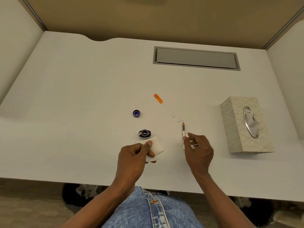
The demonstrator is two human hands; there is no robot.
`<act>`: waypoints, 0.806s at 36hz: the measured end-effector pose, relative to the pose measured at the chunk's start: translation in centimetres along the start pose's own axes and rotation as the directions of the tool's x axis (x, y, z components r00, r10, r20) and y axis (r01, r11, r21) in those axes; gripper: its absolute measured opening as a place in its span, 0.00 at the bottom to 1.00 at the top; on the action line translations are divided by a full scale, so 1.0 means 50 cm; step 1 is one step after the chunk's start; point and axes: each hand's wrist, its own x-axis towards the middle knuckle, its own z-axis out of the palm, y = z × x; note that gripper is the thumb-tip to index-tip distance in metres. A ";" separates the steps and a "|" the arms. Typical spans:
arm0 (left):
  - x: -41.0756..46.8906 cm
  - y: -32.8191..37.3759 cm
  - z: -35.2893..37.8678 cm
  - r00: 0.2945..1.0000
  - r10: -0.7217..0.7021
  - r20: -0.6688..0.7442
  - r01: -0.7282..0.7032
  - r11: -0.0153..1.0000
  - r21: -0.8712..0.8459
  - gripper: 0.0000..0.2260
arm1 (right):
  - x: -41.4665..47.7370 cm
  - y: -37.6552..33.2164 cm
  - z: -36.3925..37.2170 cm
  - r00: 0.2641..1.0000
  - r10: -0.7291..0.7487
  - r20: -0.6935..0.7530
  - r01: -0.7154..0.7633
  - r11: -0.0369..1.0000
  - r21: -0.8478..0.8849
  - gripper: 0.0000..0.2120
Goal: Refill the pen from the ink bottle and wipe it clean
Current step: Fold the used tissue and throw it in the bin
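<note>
My left hand point(134, 155) gripping a folded tissue point(156, 148) just in front of the open ink bottle point(144, 133), my right hand point(198, 149) pinching the pen point(183, 134) right of the bottle, bottle cap point(136, 113) behind it, on the table point(82, 89)

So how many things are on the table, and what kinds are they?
Pen parts: 2, the pen at the right hand's fingers and the orange cap
Ink bottle parts: 2, the open ink bottle and its lid
Tissue things: 2, the tissue box and the tissue in the left hand
Total: 6
</note>
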 end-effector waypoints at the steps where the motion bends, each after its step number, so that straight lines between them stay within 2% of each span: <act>1: -0.001 -0.001 0.002 1.000 -0.002 -0.008 0.002 1.000 -0.006 0.20 | -0.004 -0.011 -0.008 0.999 -0.028 0.020 0.027 0.998 0.051 0.06; 5: -0.004 -0.007 0.014 0.999 0.003 -0.047 -0.003 1.000 -0.003 0.22 | -0.018 -0.072 -0.048 0.983 -0.086 0.162 0.048 0.973 0.224 0.09; 9: -0.016 -0.003 0.035 0.997 0.012 -0.074 -0.011 1.000 0.012 0.23 | -0.034 -0.133 -0.076 0.924 -0.014 0.383 -0.125 0.933 0.337 0.14; 13: -0.025 -0.007 0.057 0.995 0.038 -0.093 -0.036 0.999 0.018 0.24 | -0.046 -0.156 -0.089 0.842 -0.041 0.537 -0.209 0.894 0.396 0.18; 20: -0.040 -0.029 0.091 0.985 0.044 -0.164 -0.056 0.996 -0.068 0.25 | -0.044 -0.149 -0.095 0.773 -0.066 0.631 -0.270 0.866 0.421 0.18; 24: -0.051 -0.036 0.108 0.967 0.014 -0.254 -0.039 0.995 -0.094 0.22 | -0.026 -0.149 -0.105 0.730 -0.048 0.681 -0.340 0.840 0.423 0.16; 29: -0.073 -0.048 0.115 0.897 0.150 -0.416 -0.141 0.989 0.053 0.10 | -0.011 -0.156 -0.106 0.689 -0.009 0.725 -0.420 0.810 0.410 0.15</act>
